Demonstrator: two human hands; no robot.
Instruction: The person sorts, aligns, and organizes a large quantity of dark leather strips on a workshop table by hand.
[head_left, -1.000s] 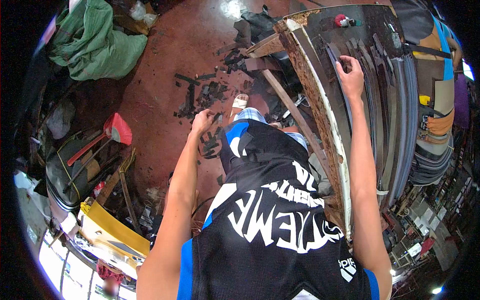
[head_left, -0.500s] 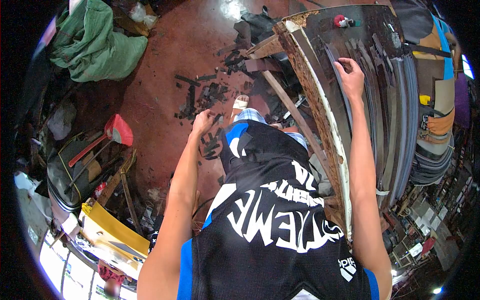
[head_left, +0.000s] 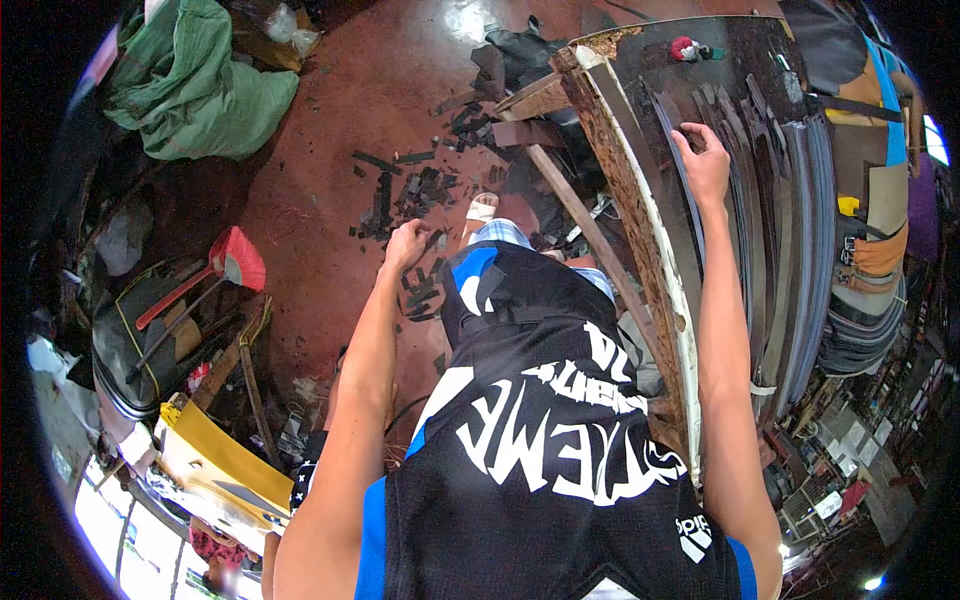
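Right hand (head_left: pixel 706 165): shifted slightly back toward the body since the earlier frame; fingers curved, moderate gap to thumb.
Dark strips (head_left: pixel 745 200): lengthwise on worktable (head_left: pixel 640 65), beneath right hand; contact unclear.
Left hand (head_left: pixel 408 245): above red floor (head_left: pixel 320 170), near black scraps (head_left: pixel 428 190); fingers curled narrow, cannot tell whether holding anything.

Right fingers (head_left: pixel 706 131) curled open, left fingers (head_left: pixel 412 230) bunched

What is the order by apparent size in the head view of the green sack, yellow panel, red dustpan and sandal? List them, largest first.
1. Green sack
2. Yellow panel
3. Red dustpan
4. Sandal

This ranks apparent size only; real sizes are unsure.
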